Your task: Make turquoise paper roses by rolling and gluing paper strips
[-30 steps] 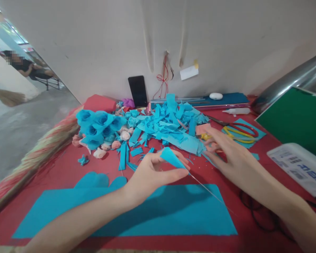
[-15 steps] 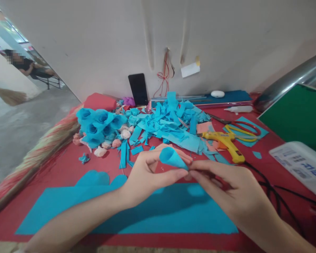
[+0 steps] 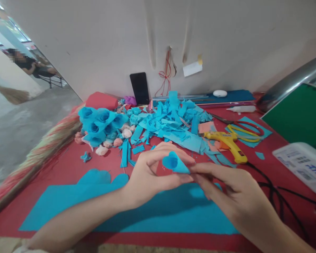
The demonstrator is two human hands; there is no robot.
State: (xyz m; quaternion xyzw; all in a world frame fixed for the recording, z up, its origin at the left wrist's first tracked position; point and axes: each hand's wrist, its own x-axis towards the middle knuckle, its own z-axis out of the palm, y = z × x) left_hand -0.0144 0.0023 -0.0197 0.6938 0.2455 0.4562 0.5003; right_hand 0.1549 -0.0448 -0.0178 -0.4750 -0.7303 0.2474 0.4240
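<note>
A small blue crepe-paper flower (image 3: 176, 163), rolled into a cone with its wider end facing left, is held between both hands above the table. My left hand (image 3: 152, 172) is closed on it, thumb below and fingers behind. At its narrow right end, my right hand (image 3: 231, 189) pinches the base between thumb and fingertips. Beneath the hands lies a long sheet of blue crepe paper (image 3: 121, 214). Rounded blue paper petals (image 3: 94, 176) rest at that sheet's far edge. Finished blue paper roses (image 3: 101, 123) stand bunched at the back left.
A heap of blue paper scraps (image 3: 171, 119) covers the back middle. To its right lie a yellow glue gun (image 3: 228, 142) with a black cord and scissors (image 3: 249, 131). A phone (image 3: 140, 88) leans on the wall. A white box (image 3: 302, 168) stands right.
The paper cone has turned slightly in my fingers, and its mouth now shows an inner curl and a notched rim. My right fingers have shifted at its base.
</note>
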